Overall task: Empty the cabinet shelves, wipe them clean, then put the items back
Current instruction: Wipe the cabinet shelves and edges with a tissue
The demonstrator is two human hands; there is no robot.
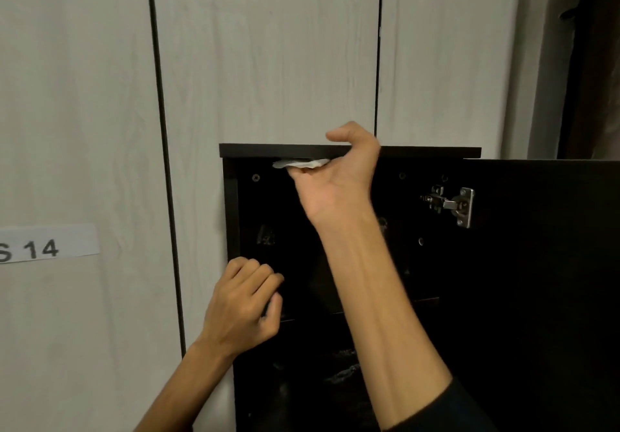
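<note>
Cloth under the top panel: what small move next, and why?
Probably slide the white cloth leftward along the underside of the top panel. The right hand presses it near the middle, and the stretch toward the left corner looks uncovered. The left hand holds nothing.

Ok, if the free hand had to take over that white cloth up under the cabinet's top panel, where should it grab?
Probably the loose white edge of the cloth sticking out left of the right hand, which pins the rest up under the top panel. Come from below and the left with a thumb-and-finger pinch: the cloth lies flat against the panel's underside, and the left hand already sits low on that side.
</note>
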